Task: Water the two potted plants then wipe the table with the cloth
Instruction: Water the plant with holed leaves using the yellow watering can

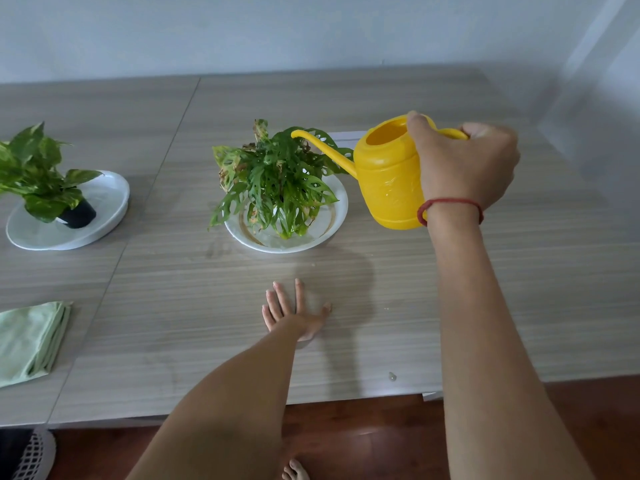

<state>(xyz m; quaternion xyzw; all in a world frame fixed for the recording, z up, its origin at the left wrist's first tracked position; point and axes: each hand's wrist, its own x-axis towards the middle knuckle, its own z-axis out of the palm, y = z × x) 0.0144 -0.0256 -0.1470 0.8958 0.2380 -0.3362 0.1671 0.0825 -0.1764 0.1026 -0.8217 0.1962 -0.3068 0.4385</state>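
My right hand point(464, 164) grips the handle of a yellow watering can point(388, 181), held above the table to the right of the middle plant. Its spout tip reaches over the top of that holey-leaved plant point(277, 178), which stands in a white dish point(332, 223). A second plant point(34, 171) with variegated leaves and a black pot sits in a white dish point(104, 216) at the far left. A folded pale green cloth point(31, 341) lies at the left front. My left hand point(294, 313) rests flat on the table, fingers spread, in front of the middle plant.
The grey wood-grain table point(519, 306) backs onto a pale wall. A water drop point(392, 376) sits near the front edge at the right. Below the edge are a red-brown floor, a bare foot point(294, 471) and a dark shoe point(27, 452) at bottom left.
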